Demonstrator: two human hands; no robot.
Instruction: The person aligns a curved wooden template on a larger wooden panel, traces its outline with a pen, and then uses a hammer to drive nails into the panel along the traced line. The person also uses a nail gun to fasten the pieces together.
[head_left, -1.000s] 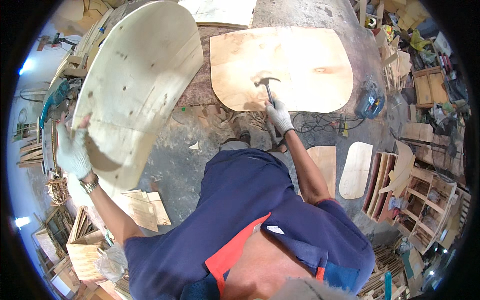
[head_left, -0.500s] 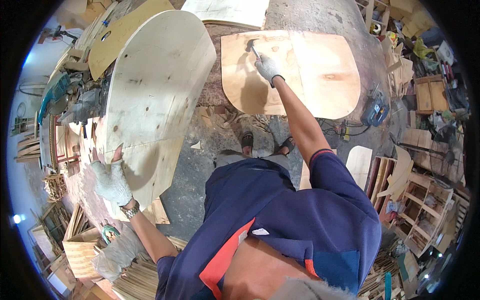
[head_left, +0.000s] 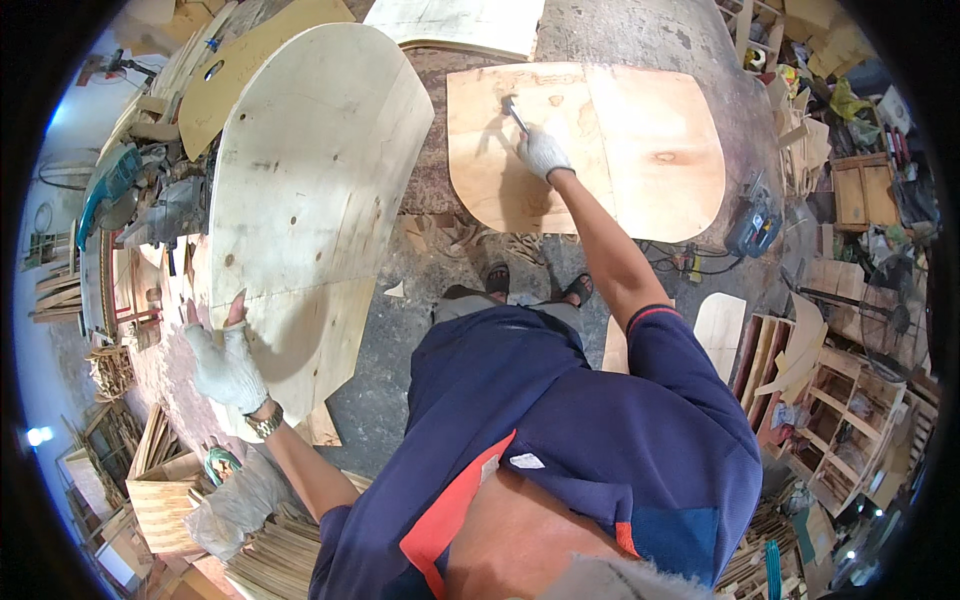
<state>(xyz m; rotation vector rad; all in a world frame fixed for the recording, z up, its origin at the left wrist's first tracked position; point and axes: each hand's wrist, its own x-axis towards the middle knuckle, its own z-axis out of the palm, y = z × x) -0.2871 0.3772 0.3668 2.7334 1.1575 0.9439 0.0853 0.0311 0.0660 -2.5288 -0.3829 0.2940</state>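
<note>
My right hand, in a pale work glove, is closed round the handle of a hammer. The hammer is over the left half of a rounded plywood board lying flat ahead of me; whether it touches the wood I cannot tell. At my left a larger plywood panel with a curved far end leans on its side. My left hand, gloved with bare fingertips showing, grips this panel's near left edge, with one digit against its face and another beyond the edge.
A teal power saw stands beyond the panel's left side. To the right of the flat board sits a blue power tool with a cable. Wooden crates and offcuts crowd the right side. Wood strips are stacked low on the left.
My right hand and the hammer have shifted slightly right and nearer over the board, and the hammer head has turned. My left hand keeps its place on the panel.
</note>
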